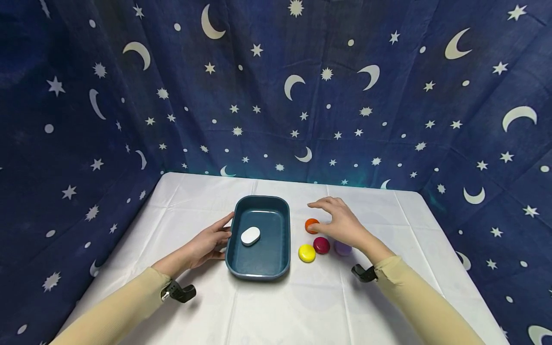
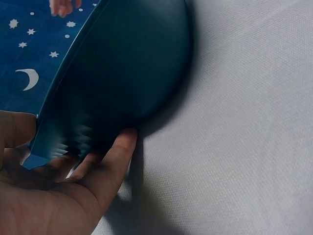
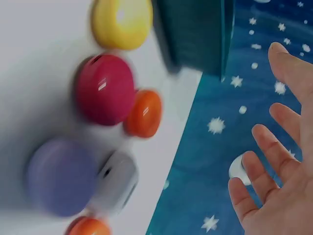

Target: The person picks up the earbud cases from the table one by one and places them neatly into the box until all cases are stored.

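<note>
A dark teal rectangular tray rests on the table with a white rounded oval piece inside. My left hand is at its left side, fingertips touching the outer wall, as the left wrist view shows. My right hand hovers right of the tray with fingers spread and nothing in them. Around and below it lie glossy rounded pieces: orange, yellow, crimson and purple. The right wrist view adds a whitish piece and a second orange piece, both hidden in the head view.
A white cloth covers the table. Dark blue curtains with moons and stars stand behind it and along both sides. Each wrist carries a black strap-on device, one on the left wrist and one on the right.
</note>
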The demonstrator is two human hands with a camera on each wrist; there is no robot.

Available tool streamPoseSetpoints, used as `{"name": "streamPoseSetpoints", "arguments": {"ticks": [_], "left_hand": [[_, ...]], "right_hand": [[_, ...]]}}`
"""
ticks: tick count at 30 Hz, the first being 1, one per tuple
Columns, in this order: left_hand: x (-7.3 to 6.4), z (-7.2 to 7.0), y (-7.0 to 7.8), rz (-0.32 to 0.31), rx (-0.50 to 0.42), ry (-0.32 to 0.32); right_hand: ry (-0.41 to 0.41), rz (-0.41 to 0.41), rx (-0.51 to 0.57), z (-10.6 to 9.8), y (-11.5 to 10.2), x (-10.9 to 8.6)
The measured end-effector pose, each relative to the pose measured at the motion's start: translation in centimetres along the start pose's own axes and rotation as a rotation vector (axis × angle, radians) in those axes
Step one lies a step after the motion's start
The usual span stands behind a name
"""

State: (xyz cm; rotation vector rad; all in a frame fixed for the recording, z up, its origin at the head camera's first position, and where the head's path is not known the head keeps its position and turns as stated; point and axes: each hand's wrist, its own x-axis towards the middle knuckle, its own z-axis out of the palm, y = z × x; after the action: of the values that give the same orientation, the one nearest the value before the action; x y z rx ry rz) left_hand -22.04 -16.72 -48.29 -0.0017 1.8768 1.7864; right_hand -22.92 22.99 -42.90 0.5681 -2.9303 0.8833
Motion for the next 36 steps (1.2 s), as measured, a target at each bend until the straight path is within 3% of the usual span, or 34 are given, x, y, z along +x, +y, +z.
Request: {"name": "streamPoseSetpoints", "arguments": {"ticks": [25,36], "left_hand": [[-0.1,0.1,0.0,0.007,0.013,0.009],[0.0,0.2,0.1,0.004,0.003,0.007]], "right_hand": [[0.073,0.194,-0.082,-3.3,10.5,-8.9],[0.055,0.272,-0.103,-2.5,14.0,-10.8]]}}
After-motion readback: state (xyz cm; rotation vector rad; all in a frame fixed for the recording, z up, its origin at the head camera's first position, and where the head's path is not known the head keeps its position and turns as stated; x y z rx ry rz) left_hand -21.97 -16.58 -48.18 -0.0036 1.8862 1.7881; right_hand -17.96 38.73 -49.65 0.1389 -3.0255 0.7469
